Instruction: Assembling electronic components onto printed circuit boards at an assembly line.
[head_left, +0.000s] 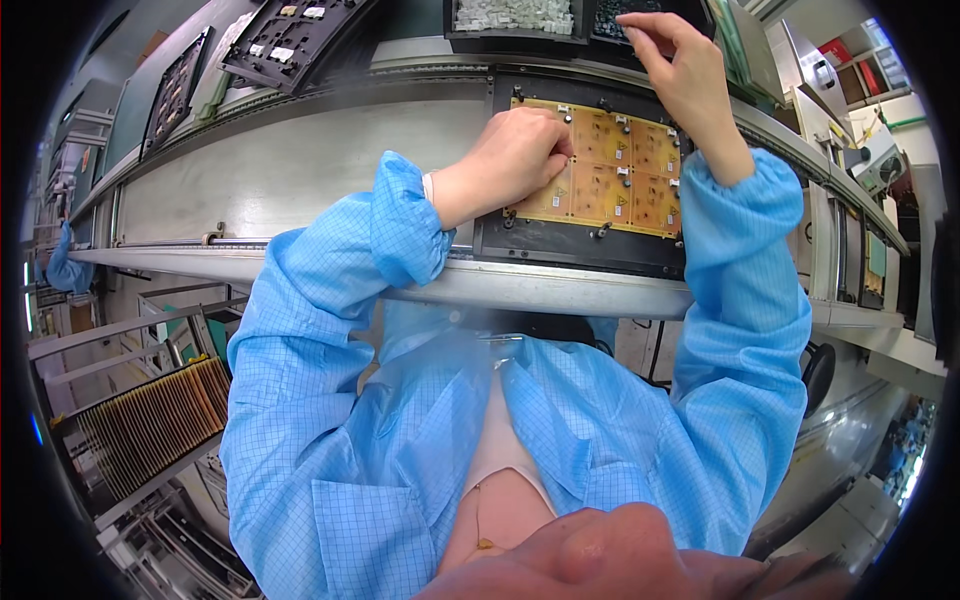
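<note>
A yellow circuit board panel (pixel 598 178), split into several sections with small white and dark parts along it, lies in a black carrier frame (pixel 580 250) on the conveyor line. Over the panel's left part is my left hand (pixel 512 160), its fingers curled together and touching or just above the board; whatever they hold is hidden. My right hand (pixel 688 75) reaches past the far right of the carrier to a black bin of small dark parts (pixel 612 22). Its thumb and forefinger are drawn together at the bin, and anything between them is too small to name.
A black bin of small white parts (pixel 515 16) stands beyond the carrier. Another black carrier (pixel 290 45) with white pieces rests at the far left. The conveyor's metal front rail (pixel 560 284) runs before me. A rack of upright boards (pixel 155 425) stands at the lower left.
</note>
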